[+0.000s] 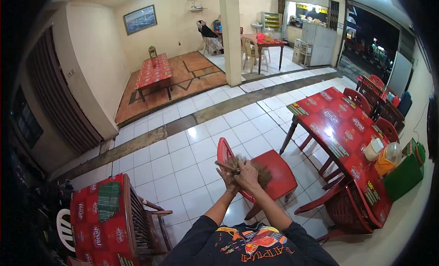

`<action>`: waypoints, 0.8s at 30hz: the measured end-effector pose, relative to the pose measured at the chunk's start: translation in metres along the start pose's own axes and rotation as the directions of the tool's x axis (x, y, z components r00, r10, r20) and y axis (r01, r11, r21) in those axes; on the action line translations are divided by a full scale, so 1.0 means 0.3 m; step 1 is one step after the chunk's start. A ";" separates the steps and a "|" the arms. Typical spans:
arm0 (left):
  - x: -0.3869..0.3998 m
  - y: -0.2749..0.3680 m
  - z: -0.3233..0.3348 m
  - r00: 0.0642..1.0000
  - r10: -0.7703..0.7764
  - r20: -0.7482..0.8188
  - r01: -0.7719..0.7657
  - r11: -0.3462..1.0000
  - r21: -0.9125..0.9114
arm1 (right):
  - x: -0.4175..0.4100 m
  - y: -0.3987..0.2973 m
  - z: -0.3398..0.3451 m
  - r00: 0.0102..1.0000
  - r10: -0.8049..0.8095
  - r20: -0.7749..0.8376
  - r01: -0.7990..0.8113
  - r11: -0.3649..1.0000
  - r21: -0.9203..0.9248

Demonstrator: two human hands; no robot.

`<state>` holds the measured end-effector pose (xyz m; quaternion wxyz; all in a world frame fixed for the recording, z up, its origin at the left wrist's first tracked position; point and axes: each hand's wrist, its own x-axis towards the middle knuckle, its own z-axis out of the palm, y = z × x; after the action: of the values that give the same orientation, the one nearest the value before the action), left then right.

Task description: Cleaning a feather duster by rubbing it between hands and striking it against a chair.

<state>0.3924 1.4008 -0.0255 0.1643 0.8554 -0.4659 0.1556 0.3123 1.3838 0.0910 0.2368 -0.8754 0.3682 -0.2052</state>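
Observation:
Both of my hands are together on a brown feather duster with a wooden handle, over a red plastic chair. My left hand is at the handle, which crosses over its fingers; a bracelet circles that wrist. My right hand grips the duster where the handle meets the feathers, and covers part of it. Feathers stick out on both sides of my right hand, above the seat. Whether they touch the seat is unclear. The chair's backrest rises just beyond my left hand.
At the right, a red-covered table holds a white container, an orange one and a green box. Another red chair stands at its near end. Left, a wooden chair and a second table bearing a green checked cloth.

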 end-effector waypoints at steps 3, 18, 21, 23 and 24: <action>-0.008 -0.039 0.072 0.998 -0.061 0.000 0.061 0.991 0.115 | 0.005 -0.012 0.050 0.987 -0.005 -0.164 -0.005 0.998 -0.062; -0.016 -0.064 0.097 0.968 -0.172 0.182 0.227 0.910 -0.346 | 0.014 0.000 0.096 0.838 -0.272 -0.473 0.436 0.855 0.280; -0.012 -0.039 0.084 0.972 -0.230 0.042 0.224 0.862 -0.455 | -0.009 0.014 0.081 0.911 -0.146 -0.385 0.317 0.847 0.427; -0.002 -0.022 0.074 0.970 -0.238 -0.054 0.244 0.950 0.196 | -0.016 0.026 0.042 0.970 0.030 -0.240 0.097 0.861 0.500; -0.007 -0.020 0.067 0.971 -0.233 -0.051 0.238 0.952 0.193 | -0.015 0.054 0.049 0.969 0.035 -0.243 0.093 0.862 0.498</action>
<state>0.3989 1.3969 -0.0452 0.1024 0.9147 -0.3405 0.1922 0.3084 1.3812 0.0691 0.4076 -0.7563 0.3143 -0.4038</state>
